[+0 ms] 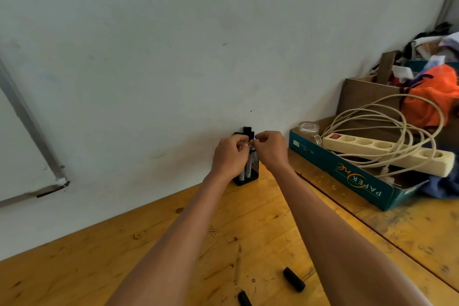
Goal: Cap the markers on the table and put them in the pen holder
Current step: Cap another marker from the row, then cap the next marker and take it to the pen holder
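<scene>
A black mesh pen holder stands on the wooden table against the white wall. Capped black markers stick up out of it. Both my hands meet right above the holder's rim. My left hand has its fingers curled at the holder's top left. My right hand pinches something small at the markers' tops; what it holds is hidden by the fingers. Two loose black marker caps lie near the front edge, one beside my right forearm, another partly cut off at the bottom.
To the right sits a teal paper box holding a cream power strip, coiled cable and a glass jar. Behind it are a cardboard box and orange bag. A whiteboard frame leans at left.
</scene>
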